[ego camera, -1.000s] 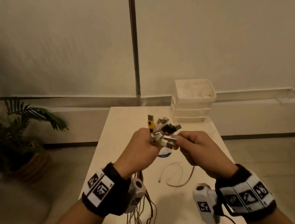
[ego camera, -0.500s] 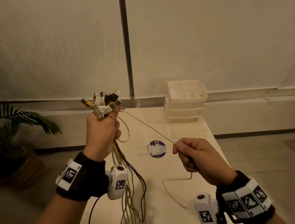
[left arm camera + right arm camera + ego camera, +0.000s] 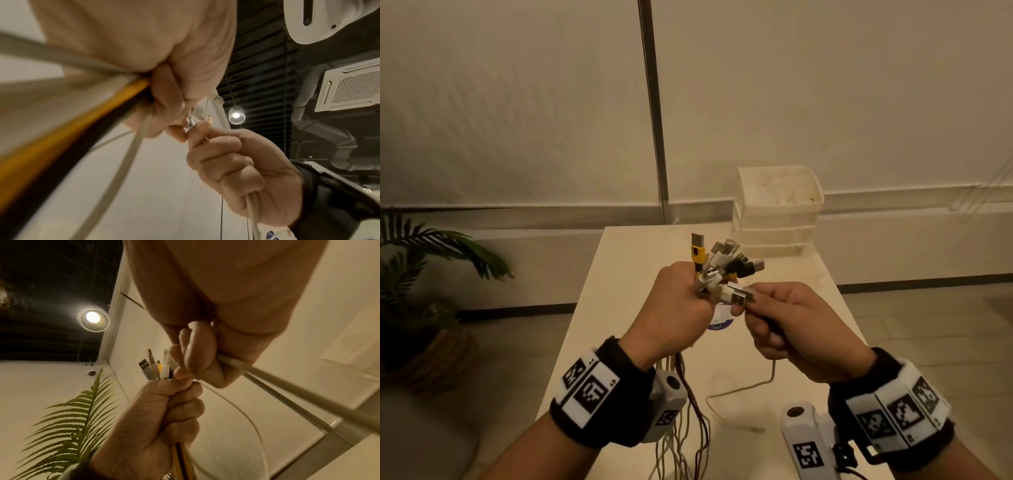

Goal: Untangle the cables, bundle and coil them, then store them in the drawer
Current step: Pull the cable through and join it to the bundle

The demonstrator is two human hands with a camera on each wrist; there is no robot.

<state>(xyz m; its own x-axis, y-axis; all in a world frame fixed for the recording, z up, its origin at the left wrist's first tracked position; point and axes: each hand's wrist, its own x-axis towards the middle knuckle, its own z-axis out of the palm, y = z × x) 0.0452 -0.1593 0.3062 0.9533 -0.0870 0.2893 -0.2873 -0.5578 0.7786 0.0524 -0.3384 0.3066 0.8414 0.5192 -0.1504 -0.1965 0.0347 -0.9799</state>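
Far L, at 9 o'clock, a green potted palm (image 3: 431, 274) on the floor, out of play. Moving in: left hand (image 3: 674, 308) is fisted tight round the bundle of mixed white, black and yellow USB cables (image 3: 719, 267), plugs fanned up above the knuckles, loose lengths hanging off the near edge of the pale bench (image 3: 619, 274). Solid grip, nothing slipping that I can see. Centre now: right hand (image 3: 801, 329) pinches one white flat-plug cable (image 3: 736, 296) just beside that fan, thumb & forefinger on the plug end, its tail curving down to the bench at 6 o'clock. Looks like it's feeding this plug in w/ the rest. To do it well, I reckon: line the plug level w/ the others, open the L thumb only briefly, keep the tail clear of the hanging strands so no fresh knot forms. At 1 o'clock, the white plastic stacked drawer unit (image 3: 777, 219) waits at the bench's far end, drawers seemingly shut; coiling comes first.
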